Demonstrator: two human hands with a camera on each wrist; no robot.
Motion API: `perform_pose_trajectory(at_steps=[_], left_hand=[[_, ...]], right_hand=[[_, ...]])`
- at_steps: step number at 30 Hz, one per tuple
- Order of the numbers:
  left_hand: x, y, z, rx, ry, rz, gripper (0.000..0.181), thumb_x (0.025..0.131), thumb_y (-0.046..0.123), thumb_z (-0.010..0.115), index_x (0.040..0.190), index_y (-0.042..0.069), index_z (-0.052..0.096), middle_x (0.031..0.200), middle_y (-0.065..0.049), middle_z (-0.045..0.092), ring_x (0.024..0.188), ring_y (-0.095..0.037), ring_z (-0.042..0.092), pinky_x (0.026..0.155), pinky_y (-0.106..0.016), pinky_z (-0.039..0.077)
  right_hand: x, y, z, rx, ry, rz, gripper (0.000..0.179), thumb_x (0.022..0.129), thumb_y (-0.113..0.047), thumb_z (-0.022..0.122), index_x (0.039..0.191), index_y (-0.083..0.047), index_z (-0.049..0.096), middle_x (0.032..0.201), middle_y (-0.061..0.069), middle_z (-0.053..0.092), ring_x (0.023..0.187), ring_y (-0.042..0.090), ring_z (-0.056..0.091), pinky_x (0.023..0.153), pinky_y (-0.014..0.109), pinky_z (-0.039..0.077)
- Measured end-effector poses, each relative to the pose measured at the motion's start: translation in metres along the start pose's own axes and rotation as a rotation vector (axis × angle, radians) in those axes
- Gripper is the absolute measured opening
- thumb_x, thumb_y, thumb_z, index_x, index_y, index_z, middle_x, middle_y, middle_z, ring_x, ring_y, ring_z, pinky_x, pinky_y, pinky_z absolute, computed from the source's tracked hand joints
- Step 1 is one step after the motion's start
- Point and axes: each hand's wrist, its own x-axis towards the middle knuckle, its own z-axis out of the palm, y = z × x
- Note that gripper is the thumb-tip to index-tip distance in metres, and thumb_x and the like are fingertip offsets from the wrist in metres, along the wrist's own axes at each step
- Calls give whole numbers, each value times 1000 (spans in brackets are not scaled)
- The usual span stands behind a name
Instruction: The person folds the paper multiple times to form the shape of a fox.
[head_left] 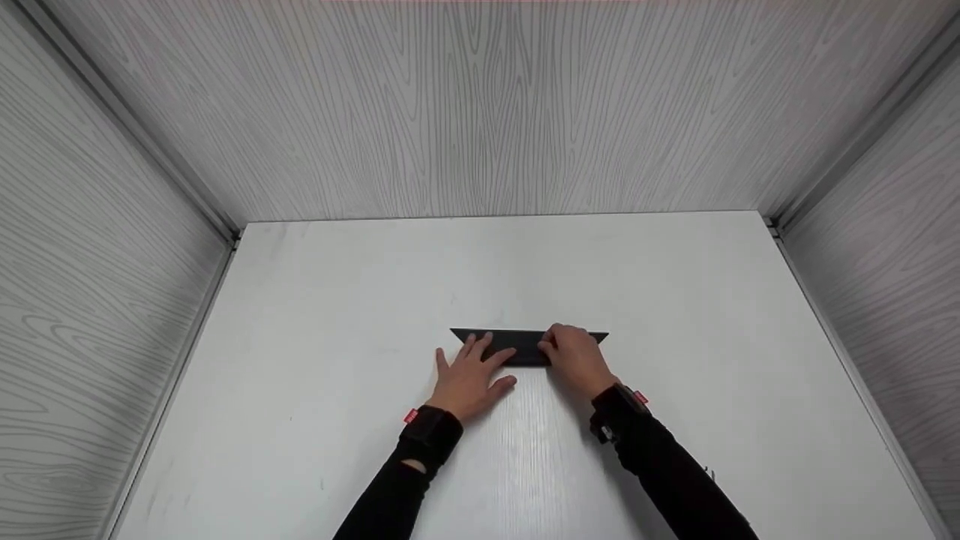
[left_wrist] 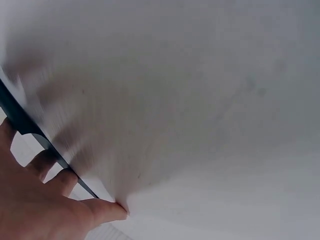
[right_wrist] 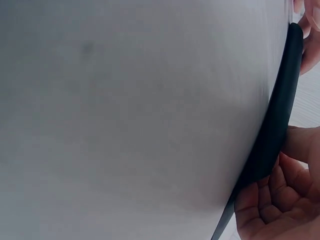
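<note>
A black strip of folded paper [head_left: 526, 355] lies on the white tabletop in the head view, its far edge long and its ends pointed. My left hand [head_left: 465, 384] rests with spread fingers on the left part of the paper, the thumb on the table just in front of it. At the right part, my right hand [head_left: 581, 364] pinches the paper with curled fingers. The right wrist view shows the paper [right_wrist: 278, 112] between that thumb and the bent fingers. The left wrist view catches the paper [left_wrist: 16, 116] beyond my left fingertips.
The white tabletop [head_left: 360, 300] is enclosed by a wood-grain back panel [head_left: 487, 112] and side panels on the left [head_left: 97, 262] and right [head_left: 892, 247]. A tiny dark object [head_left: 712, 474] shows beside the right sleeve.
</note>
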Motion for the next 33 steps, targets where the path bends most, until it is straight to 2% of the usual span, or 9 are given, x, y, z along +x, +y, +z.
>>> perform_pose_trajectory(at_steps=[8,15,24,33], left_hand=[[-3,6,1,14,9,-30,64,101,64,56,156,32,52,169,-14,40,160,-41,32,116,-85,22],[-10,13,2,30,10,-31,68,99,65,58,158,33,49,169,-15,41,159,-41,35,114,-86,24],[-7,12,10,67,16,-42,68,97,70,58,157,38,50,169,-15,39,160,-41,33,112,-88,24],[-6,15,7,81,2,-50,69,96,68,60,157,37,50,170,-15,39,159,-42,33,112,-87,24]], right_hand=[[0,-1,-2,17,-5,21,13,102,-14,68,103,-1,72,100,15,76,94,30,73,84,45,58],[-3,-1,-4,-2,-34,27,12,102,-14,69,102,-2,72,98,14,76,92,28,72,84,45,58],[-3,-1,-4,-2,-25,30,12,102,-14,69,100,-3,71,96,13,75,91,28,71,84,46,57],[-2,-1,-3,14,-27,43,11,101,-13,70,100,-2,71,96,13,75,90,27,70,83,45,57]])
